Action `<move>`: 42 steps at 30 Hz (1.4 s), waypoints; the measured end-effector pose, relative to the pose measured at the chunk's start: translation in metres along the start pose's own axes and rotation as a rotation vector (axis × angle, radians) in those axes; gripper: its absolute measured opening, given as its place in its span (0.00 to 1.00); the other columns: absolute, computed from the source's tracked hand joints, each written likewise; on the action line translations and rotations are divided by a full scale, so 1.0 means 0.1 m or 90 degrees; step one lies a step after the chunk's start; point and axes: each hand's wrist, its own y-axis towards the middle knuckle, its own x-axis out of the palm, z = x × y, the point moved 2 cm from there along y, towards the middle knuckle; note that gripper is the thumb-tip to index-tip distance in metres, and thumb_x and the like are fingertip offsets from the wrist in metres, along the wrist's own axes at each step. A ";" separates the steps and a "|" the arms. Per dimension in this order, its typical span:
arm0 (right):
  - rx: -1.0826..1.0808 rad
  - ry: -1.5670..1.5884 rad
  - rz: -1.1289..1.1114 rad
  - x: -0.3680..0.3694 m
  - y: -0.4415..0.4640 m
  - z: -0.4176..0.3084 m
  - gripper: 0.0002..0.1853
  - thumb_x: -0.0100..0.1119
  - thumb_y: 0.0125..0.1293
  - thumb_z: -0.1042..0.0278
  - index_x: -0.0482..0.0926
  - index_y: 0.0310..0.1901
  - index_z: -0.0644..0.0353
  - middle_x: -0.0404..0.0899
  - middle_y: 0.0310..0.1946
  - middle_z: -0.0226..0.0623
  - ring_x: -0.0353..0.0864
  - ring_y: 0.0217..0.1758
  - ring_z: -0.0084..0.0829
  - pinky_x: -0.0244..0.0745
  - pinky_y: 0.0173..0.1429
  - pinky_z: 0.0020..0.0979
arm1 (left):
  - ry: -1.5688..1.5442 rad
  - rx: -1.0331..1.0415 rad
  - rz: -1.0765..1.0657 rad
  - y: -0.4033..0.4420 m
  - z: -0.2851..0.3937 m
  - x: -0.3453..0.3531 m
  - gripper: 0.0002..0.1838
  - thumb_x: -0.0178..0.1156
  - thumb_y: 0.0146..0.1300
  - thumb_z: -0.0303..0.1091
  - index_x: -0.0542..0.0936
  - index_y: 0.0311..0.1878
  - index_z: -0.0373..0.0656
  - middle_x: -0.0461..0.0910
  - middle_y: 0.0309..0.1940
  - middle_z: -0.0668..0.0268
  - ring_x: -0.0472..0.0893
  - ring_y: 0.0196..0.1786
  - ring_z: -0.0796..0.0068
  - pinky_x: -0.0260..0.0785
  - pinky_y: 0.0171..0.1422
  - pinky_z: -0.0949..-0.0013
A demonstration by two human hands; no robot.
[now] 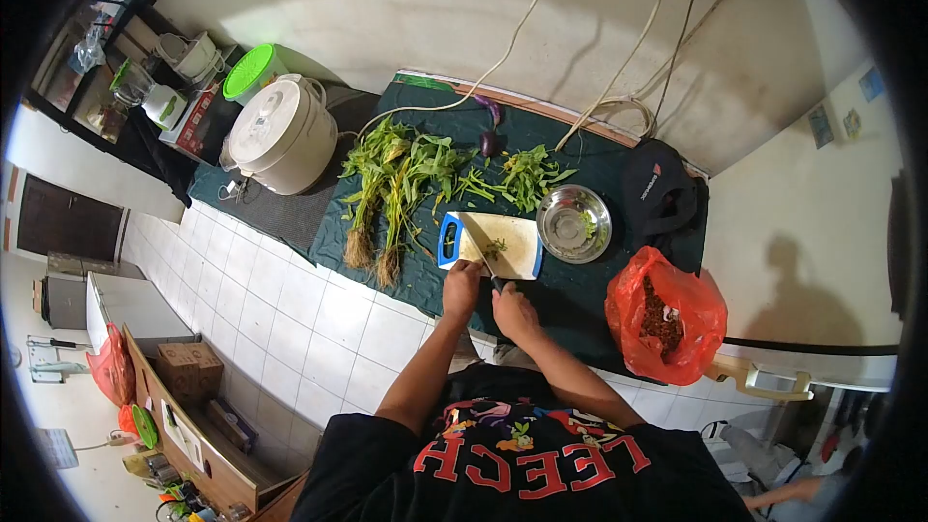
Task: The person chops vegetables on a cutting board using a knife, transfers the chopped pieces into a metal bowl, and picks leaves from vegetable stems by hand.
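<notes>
My right hand [515, 312] grips the black handle of a knife [497, 281], whose blade lies slanted over the cutting board [522, 230]. The board is white with blue ends. My left hand [462, 290] is closed at the board's near left edge; what its fingers hold is hidden. A few chopped green bits [495, 246] lie on the board beside the blade. Just right of the board stands a steel bowl [574, 223] with some cut greens inside. Behind the board lie bunches of leafy greens with roots [391, 174] and loose leafy stems [532, 179].
Purple eggplants [487, 142] lie near the wall. At right are a black cap [660, 188] and an open red plastic bag [667, 314] with brown bits. A white rice cooker [280, 135] stands left. Cables hang behind the table. Another person's arm [788, 493] shows at lower right.
</notes>
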 end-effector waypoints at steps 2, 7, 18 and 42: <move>0.045 0.033 -0.043 0.10 -0.04 0.09 0.20 0.47 0.76 0.54 0.71 0.46 0.69 0.83 0.32 0.59 0.85 0.38 0.59 0.82 0.43 0.54 | -0.006 0.002 0.003 -0.01 0.04 -0.03 0.09 0.59 0.61 0.27 0.86 0.42 0.42 0.83 0.40 0.55 0.84 0.42 0.52 0.78 0.46 0.54; -0.009 -0.016 -0.019 0.04 0.09 0.04 0.20 0.47 0.76 0.54 0.71 0.45 0.68 0.83 0.30 0.59 0.86 0.37 0.58 0.82 0.40 0.53 | 0.148 0.090 -0.029 -0.05 -0.03 -0.04 0.13 0.58 0.62 0.28 0.85 0.49 0.45 0.81 0.40 0.60 0.83 0.43 0.56 0.78 0.46 0.57; 0.046 0.016 0.010 -0.15 -0.19 0.39 0.20 0.48 0.76 0.54 0.73 0.45 0.68 0.83 0.31 0.60 0.85 0.38 0.59 0.81 0.42 0.54 | 0.197 0.106 0.009 0.00 0.11 -0.14 0.12 0.58 0.61 0.31 0.88 0.44 0.48 0.85 0.38 0.63 0.81 0.44 0.59 0.75 0.49 0.59; 0.099 0.020 0.078 0.09 0.22 -0.10 0.19 0.49 0.75 0.56 0.73 0.45 0.69 0.83 0.29 0.59 0.85 0.35 0.59 0.81 0.41 0.52 | 0.077 0.228 -0.118 0.43 -0.24 -0.12 0.14 0.61 0.56 0.29 0.88 0.45 0.50 0.80 0.38 0.63 0.79 0.45 0.57 0.75 0.51 0.58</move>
